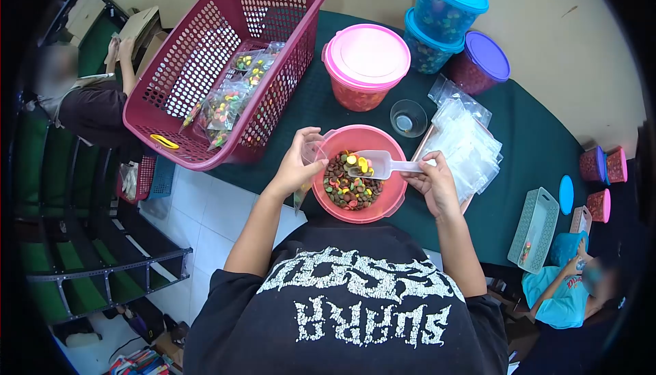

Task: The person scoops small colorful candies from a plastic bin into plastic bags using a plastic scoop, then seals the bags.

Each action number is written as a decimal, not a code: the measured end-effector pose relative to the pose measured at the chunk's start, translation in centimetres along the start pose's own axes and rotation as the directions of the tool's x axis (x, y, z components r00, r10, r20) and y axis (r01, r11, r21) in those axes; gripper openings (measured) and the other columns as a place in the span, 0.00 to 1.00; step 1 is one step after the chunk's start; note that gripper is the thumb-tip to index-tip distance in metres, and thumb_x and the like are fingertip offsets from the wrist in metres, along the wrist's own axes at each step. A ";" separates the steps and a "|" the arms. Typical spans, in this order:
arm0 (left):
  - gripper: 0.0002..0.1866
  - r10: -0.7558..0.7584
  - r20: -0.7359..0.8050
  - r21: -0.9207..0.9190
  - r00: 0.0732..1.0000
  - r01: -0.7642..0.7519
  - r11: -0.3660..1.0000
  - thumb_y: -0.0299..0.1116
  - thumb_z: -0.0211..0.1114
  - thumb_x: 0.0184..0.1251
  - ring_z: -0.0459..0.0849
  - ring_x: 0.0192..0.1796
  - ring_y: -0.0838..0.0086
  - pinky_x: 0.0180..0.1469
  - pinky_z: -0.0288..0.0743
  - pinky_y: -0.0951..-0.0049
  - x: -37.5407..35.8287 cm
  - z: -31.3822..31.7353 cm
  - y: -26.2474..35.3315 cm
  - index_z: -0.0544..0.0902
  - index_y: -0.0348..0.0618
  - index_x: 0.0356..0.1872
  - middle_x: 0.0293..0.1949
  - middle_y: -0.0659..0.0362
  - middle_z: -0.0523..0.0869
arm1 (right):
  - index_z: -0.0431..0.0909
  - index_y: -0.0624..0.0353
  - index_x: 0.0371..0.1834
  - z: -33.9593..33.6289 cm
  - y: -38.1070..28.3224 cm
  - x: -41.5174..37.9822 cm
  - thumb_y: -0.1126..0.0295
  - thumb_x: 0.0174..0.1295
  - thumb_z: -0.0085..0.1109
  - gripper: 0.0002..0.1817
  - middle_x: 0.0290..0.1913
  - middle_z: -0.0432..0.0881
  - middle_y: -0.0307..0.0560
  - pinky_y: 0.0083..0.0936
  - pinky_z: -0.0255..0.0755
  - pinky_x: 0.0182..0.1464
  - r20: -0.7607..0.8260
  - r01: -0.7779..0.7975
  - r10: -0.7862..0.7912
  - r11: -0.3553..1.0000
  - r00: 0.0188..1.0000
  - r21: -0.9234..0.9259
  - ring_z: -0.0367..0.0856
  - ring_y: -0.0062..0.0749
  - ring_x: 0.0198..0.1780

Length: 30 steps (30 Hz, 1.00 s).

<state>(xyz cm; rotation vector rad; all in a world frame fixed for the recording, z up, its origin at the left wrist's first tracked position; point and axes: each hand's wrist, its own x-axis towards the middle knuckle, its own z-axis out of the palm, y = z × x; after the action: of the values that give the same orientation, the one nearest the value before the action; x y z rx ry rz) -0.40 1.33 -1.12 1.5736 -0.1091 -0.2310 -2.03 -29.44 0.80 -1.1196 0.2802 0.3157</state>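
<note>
Over the bowl: right hand [432, 182] grips a clear scoop [380, 163] (candies in it).
Left hand [298, 163]: pinches a small bag [311, 151] at the pink bowl [393, 197] rim.

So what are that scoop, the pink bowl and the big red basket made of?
All look plastic. The scoop, in the right hand, is milky and translucent. The pink bowl is smooth, slightly glossy, with light glowing through its wall. The red basket is matte, moulded with a grid of holes.

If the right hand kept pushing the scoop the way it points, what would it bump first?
Probably the left hand at the bowl's far rim. The right hand aims its scoop leftward above the candies; depth is unclear.
</note>
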 end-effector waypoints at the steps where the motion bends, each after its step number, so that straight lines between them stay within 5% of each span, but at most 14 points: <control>1: 0.34 0.048 -0.035 0.158 0.998 -0.041 0.986 0.28 0.68 0.53 0.72 0.60 0.65 0.62 0.67 0.64 -0.2 0.2 0.0 0.63 0.44 0.62 0.56 0.51 0.71 | 0.61 0.55 0.43 0.1 -0.6 -0.1 0.73 0.66 0.50 0.08 0.40 0.80 0.59 0.33 0.80 0.47 0.001 0.024 -0.024 1.000 1.000 -0.002 0.85 0.45 0.41; 3: 0.35 0.102 -0.059 0.314 0.993 -0.079 0.946 0.29 0.69 0.51 0.72 0.60 0.62 0.62 0.67 0.63 -0.6 0.9 0.8 0.64 0.44 0.62 0.56 0.50 0.72 | 0.61 0.55 0.43 0.5 -1.7 -0.3 0.73 0.67 0.51 0.09 0.39 0.81 0.60 0.32 0.80 0.45 0.009 0.061 -0.061 0.998 0.998 -0.013 0.85 0.45 0.40; 5: 0.37 0.333 -0.022 0.728 0.943 -0.213 0.652 0.29 0.70 0.47 0.72 0.59 0.58 0.62 0.66 0.61 -1.4 1.9 3.1 0.64 0.43 0.61 0.54 0.51 0.72 | 0.60 0.55 0.43 0.9 -2.7 -0.4 0.73 0.67 0.51 0.09 0.39 0.81 0.60 0.32 0.81 0.45 0.014 0.081 -0.080 0.996 0.997 -0.032 0.86 0.45 0.40; 12: 0.41 0.372 0.128 0.731 0.919 -0.341 0.591 0.31 0.73 0.40 0.71 0.59 0.54 0.61 0.65 0.55 -2.3 5.1 5.0 0.66 0.45 0.61 0.55 0.49 0.73 | 0.60 0.58 0.44 3.9 -6.3 -1.0 0.75 0.67 0.49 0.09 0.36 0.82 0.56 0.26 0.79 0.40 0.093 0.182 -0.165 0.960 0.982 -0.212 0.86 0.38 0.38; 14: 0.42 0.362 0.153 0.717 0.920 -0.356 0.600 0.30 0.72 0.40 0.74 0.59 0.55 0.61 0.66 0.56 -2.6 5.8 6.6 0.65 0.44 0.62 0.55 0.50 0.73 | 0.62 0.61 0.44 5.6 -7.7 -2.0 0.77 0.66 0.50 0.08 0.35 0.82 0.51 0.24 0.78 0.39 0.239 0.414 -0.339 0.780 0.910 -0.469 0.85 0.32 0.37; 15: 0.41 0.261 0.188 0.550 0.947 -0.322 0.771 0.30 0.71 0.42 0.75 0.58 0.58 0.61 0.68 0.58 -2.6 5.9 7.3 0.65 0.44 0.63 0.56 0.51 0.73 | 0.64 0.63 0.46 7.1 -9.7 -3.6 0.77 0.65 0.52 0.09 0.36 0.81 0.49 0.25 0.78 0.40 0.214 0.342 -0.271 0.639 0.938 -0.689 0.85 0.31 0.38; 16: 0.40 0.168 0.241 0.360 0.956 -0.249 0.899 0.29 0.71 0.44 0.77 0.58 0.60 0.60 0.69 0.61 -2.6 6.0 8.1 0.64 0.44 0.63 0.57 0.52 0.73 | 0.64 0.63 0.46 7.7 -10.3 -4.0 0.77 0.65 0.52 0.09 0.36 0.81 0.49 0.25 0.78 0.40 0.220 0.345 -0.271 0.637 0.937 -0.689 0.85 0.31 0.38; 18: 0.39 0.177 0.312 0.307 0.933 -0.276 0.911 0.30 0.69 0.47 0.77 0.58 0.65 0.59 0.70 0.64 -2.1 5.8 9.6 0.62 0.43 0.65 0.59 0.53 0.73 | 0.66 0.63 0.48 8.5 -11.1 -4.4 0.77 0.65 0.55 0.12 0.40 0.80 0.49 0.28 0.78 0.41 0.632 0.836 -0.556 0.272 0.541 -0.477 0.84 0.34 0.40; 19: 0.40 0.099 0.408 0.010 0.908 -0.113 0.994 0.30 0.69 0.48 0.76 0.58 0.66 0.59 0.70 0.65 -1.8 5.5 10.0 0.62 0.42 0.65 0.58 0.54 0.72 | 0.67 0.63 0.49 8.8 -11.9 -4.6 0.77 0.63 0.58 0.13 0.43 0.79 0.51 0.31 0.78 0.43 0.707 0.899 -0.558 0.218 0.435 -0.381 0.83 0.39 0.41; 21: 0.46 0.067 0.566 -0.348 0.822 0.165 0.923 0.36 0.73 0.47 0.81 0.52 0.61 0.55 0.75 0.62 -0.9 5.1 10.4 0.56 0.43 0.68 0.55 0.46 0.73 | 0.68 0.62 0.48 9.7 -13.6 -4.9 0.77 0.62 0.58 0.13 0.43 0.79 0.51 0.32 0.77 0.42 0.762 0.915 -0.507 0.211 0.403 -0.344 0.83 0.41 0.41; 24: 0.47 0.202 0.678 -0.522 0.707 0.270 0.809 0.43 0.74 0.47 0.73 0.60 0.67 0.60 0.68 0.68 -0.7 5.8 11.3 0.57 0.41 0.66 0.54 0.52 0.72 | 0.70 0.61 0.46 11.9 -15.2 -6.0 0.77 0.58 0.61 0.14 0.39 0.79 0.52 0.34 0.76 0.40 0.820 0.919 -0.417 0.155 0.393 -0.362 0.82 0.47 0.40; 26: 0.49 0.207 0.705 -0.498 0.678 0.266 0.825 0.47 0.75 0.45 0.76 0.57 0.64 0.58 0.70 0.65 -0.5 6.4 11.0 0.56 0.40 0.66 0.54 0.51 0.73 | 0.68 0.65 0.47 12.8 -15.9 -6.4 0.81 0.63 0.56 0.11 0.41 0.78 0.51 0.35 0.76 0.53 0.858 0.879 -0.190 0.127 0.477 -0.460 0.83 0.38 0.47; 28: 0.48 0.250 0.723 -0.572 0.644 0.356 0.739 0.45 0.74 0.46 0.79 0.54 0.60 0.56 0.73 0.61 -0.4 6.6 10.1 0.57 0.40 0.66 0.54 0.48 0.73 | 0.66 0.61 0.46 12.4 -16.4 -6.4 0.77 0.64 0.57 0.12 0.39 0.77 0.47 0.31 0.76 0.54 0.796 0.857 -0.316 0.209 0.515 -0.471 0.83 0.31 0.43; 30: 0.48 0.236 0.701 -0.582 0.673 0.349 0.734 0.45 0.74 0.46 0.81 0.51 0.58 0.54 0.74 0.58 -0.7 6.6 9.9 0.56 0.40 0.66 0.53 0.47 0.74 | 0.63 0.60 0.46 11.1 -16.5 -5.4 0.77 0.65 0.56 0.12 0.37 0.76 0.45 0.31 0.76 0.54 0.691 0.822 -0.468 0.446 0.551 -0.354 0.82 0.29 0.41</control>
<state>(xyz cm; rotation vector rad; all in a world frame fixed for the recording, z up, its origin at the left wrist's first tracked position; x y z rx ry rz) -1.72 -5.13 8.77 0.6368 -0.5562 -0.8794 0.05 -26.49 21.09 -1.6962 -0.8560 -0.0649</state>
